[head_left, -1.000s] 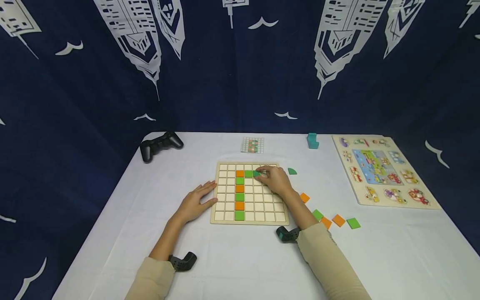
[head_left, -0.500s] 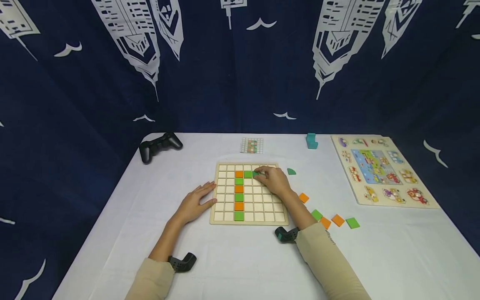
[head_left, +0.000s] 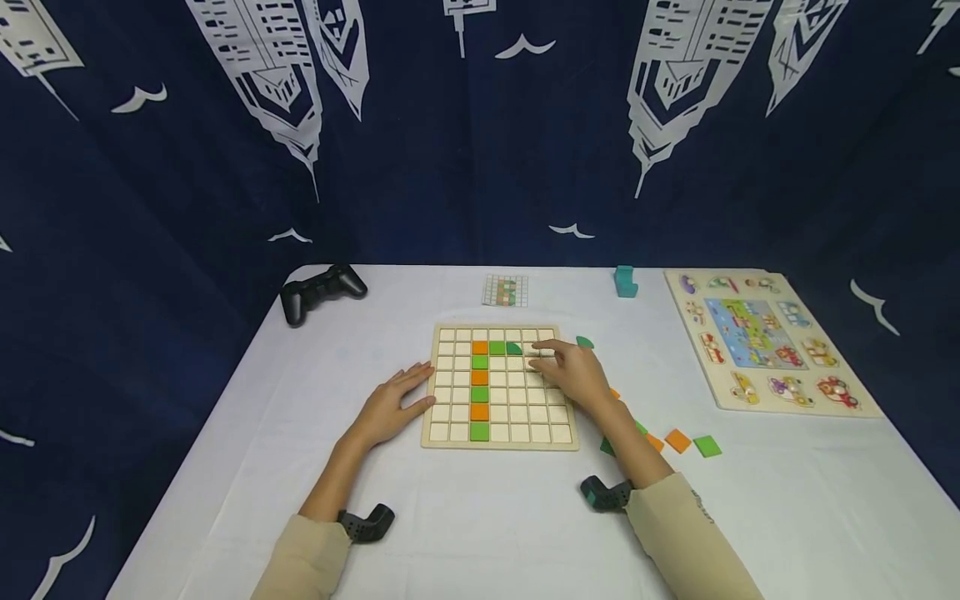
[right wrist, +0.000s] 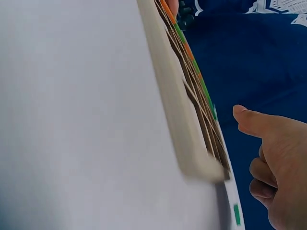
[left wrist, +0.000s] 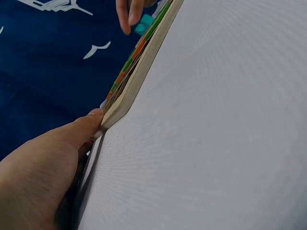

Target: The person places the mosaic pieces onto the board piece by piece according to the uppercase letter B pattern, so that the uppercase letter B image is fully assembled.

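Observation:
A wooden grid board [head_left: 498, 445] lies on the white table. Orange and green square tiles [head_left: 479, 395] fill part of one column, and a light green tile [head_left: 497, 348] lies beside the top one. To its right sits a dark green rounded piece [head_left: 513, 348] in its own cell. My left hand [head_left: 388, 408] touches the board's left edge with fingers spread; in the left wrist view its thumb [left wrist: 88, 125] lies at the board's corner. My right hand [head_left: 579, 375] hovers over the board's upper right, thumb and forefinger apart, holding nothing.
A second dark green piece [head_left: 585, 342] lies right of the board. Orange tiles [head_left: 678, 440] and a green tile [head_left: 707, 447] are near my right forearm. Around the back are a game controller [head_left: 322, 292], a pattern card [head_left: 506, 291], a teal block [head_left: 626, 282] and a picture puzzle [head_left: 795, 392].
My right hand has let go of the dark green rounded piece, which stays in the top row, and has moved right. The left hand has not moved.

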A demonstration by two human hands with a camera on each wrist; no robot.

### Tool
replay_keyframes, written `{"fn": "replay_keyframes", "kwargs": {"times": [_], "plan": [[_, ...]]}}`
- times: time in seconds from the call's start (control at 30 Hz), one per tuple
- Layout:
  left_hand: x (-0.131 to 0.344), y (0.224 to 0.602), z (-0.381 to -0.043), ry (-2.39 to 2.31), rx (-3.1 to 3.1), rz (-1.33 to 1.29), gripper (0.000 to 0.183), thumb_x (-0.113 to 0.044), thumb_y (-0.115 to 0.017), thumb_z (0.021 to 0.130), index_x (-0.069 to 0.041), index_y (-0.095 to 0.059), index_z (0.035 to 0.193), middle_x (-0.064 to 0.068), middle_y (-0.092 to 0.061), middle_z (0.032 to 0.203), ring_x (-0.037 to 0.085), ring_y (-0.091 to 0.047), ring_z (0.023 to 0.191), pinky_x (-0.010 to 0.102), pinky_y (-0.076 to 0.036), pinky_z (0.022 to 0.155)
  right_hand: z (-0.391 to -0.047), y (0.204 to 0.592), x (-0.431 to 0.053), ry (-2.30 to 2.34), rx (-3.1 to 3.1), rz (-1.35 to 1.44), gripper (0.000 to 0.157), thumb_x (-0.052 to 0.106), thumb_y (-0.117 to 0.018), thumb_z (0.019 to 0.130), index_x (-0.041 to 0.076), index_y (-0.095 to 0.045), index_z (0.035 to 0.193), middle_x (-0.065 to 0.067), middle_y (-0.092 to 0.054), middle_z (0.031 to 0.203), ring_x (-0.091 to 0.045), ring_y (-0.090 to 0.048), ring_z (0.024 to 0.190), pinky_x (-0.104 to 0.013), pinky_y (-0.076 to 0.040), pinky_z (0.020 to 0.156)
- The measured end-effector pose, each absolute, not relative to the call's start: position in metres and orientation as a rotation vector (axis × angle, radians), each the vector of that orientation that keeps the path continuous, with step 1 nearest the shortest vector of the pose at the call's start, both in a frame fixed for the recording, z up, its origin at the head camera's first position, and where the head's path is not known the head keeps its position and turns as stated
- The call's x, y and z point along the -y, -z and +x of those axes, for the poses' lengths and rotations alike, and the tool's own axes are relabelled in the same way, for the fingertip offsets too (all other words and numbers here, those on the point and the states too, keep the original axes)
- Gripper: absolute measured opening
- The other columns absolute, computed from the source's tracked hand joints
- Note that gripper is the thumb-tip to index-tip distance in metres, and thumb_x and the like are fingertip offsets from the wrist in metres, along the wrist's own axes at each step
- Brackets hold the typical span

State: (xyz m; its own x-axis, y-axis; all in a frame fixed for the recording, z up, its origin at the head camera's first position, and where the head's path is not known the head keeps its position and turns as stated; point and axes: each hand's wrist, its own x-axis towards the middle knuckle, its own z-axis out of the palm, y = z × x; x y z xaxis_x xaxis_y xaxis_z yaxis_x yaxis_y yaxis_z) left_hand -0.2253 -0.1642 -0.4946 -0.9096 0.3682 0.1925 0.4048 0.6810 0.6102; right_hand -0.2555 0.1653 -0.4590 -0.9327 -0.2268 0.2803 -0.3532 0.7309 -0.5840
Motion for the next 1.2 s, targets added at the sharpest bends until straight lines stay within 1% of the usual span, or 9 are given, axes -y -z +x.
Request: {"fn": "replay_keyframes", "kwargs": {"times": [0.1,0.3,0.57,0.73,0.9,1.2], "plan": [[0.164,0.494,-0.225,1.046,2.830,-0.645,0.056,-0.043,-0.058,0.089,-0.015,-0.047,0.137,0.001,-0.039,0.143,0.023,-0.030,0.134,0.048,-0.023,0.109,-0.243,0.457,-0.180,-0.934,2.733,0.454,0.036,0.031,-0.070,0.083,0.009,-0.067,0.111,0.005,-0.030,0.047,-0.008,-0.022,0.041,-0.021,-0.022,0.036],[0.163,0.494,-0.226,1.052,2.828,-0.652,0.056,-0.043,-0.058,0.089,-0.015,-0.047,0.137,0.000,-0.039,0.143,0.020,-0.030,0.134,0.044,-0.022,0.110,-0.219,0.458,-0.213,-0.850,2.705,0.428,0.038,0.032,-0.073,0.079,0.009,-0.067,0.109,0.007,-0.031,0.046,-0.007,-0.025,0.040,-0.022,-0.023,0.036],[0.166,0.497,-0.226,1.050,2.809,-0.667,0.055,-0.040,-0.059,0.089,-0.013,-0.048,0.136,0.000,-0.040,0.142,0.019,-0.031,0.133,0.041,-0.022,0.111,-0.197,0.469,-0.246,-0.776,2.698,0.354,0.038,0.030,-0.076,0.077,0.009,-0.068,0.107,0.007,-0.029,0.046,-0.006,-0.023,0.040,-0.021,-0.021,0.036],[0.166,0.497,-0.226,1.065,2.802,-0.666,0.056,-0.040,-0.059,0.089,-0.012,-0.048,0.136,0.000,-0.040,0.142,0.019,-0.032,0.133,0.040,-0.022,0.111,-0.193,0.471,-0.254,-0.765,2.706,0.330,0.037,0.029,-0.074,0.079,0.009,-0.068,0.109,0.008,-0.029,0.046,-0.006,-0.024,0.039,-0.021,-0.022,0.035],[0.164,0.496,-0.226,1.065,2.817,-0.652,0.056,-0.042,-0.059,0.089,-0.014,-0.048,0.136,-0.001,-0.040,0.142,0.018,-0.031,0.133,0.040,-0.022,0.111,-0.191,0.471,-0.260,-0.758,2.699,0.316,0.035,0.027,-0.075,0.078,0.008,-0.069,0.106,0.007,-0.029,0.047,-0.006,-0.022,0.040,-0.021,-0.021,0.036],[0.162,0.492,-0.225,1.048,2.810,-0.666,0.055,-0.037,-0.061,0.088,-0.011,-0.048,0.135,0.003,-0.041,0.141,0.019,-0.032,0.132,0.039,-0.021,0.111,-0.192,0.475,-0.264,-0.790,2.741,0.297,0.035,0.033,-0.072,0.080,0.009,-0.069,0.106,0.007,-0.032,0.047,-0.007,-0.025,0.041,-0.022,-0.021,0.037]]}}
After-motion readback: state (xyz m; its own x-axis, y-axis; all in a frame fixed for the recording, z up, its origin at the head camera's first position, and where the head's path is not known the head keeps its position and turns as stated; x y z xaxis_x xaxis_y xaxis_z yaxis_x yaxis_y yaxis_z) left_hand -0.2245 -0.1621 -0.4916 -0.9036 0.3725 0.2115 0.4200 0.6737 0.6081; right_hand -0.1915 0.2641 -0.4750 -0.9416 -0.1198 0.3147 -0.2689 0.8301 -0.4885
